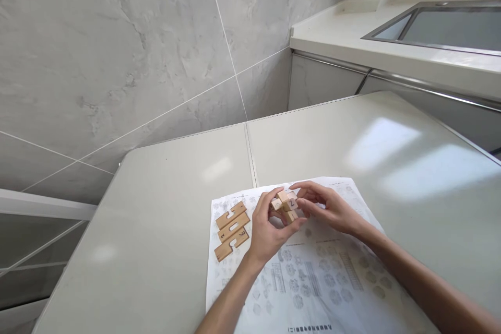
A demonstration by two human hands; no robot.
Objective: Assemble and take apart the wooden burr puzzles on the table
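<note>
A cluster of interlocking wooden puzzle blocks [288,202], one marked with a "2", is held up over a printed sheet. My left hand [270,224] wraps round its left and lower side, thumb beneath and fingers behind. At its right side is my right hand [323,205], thumb and fingertips close to the blocks; whether they grip or only touch them I cannot tell. Left of my left hand, three flat notched wooden pieces [234,226] lie side by side on the sheet, with handwritten numbers on them.
The white instruction sheet [313,292], covered in small diagrams, lies on a pale glossy table [164,209] with a seam. Beyond the table are a grey tiled wall [156,52] and, at right, a counter [329,36] with a sink [450,26]. A white-framed object [43,206] stands at left.
</note>
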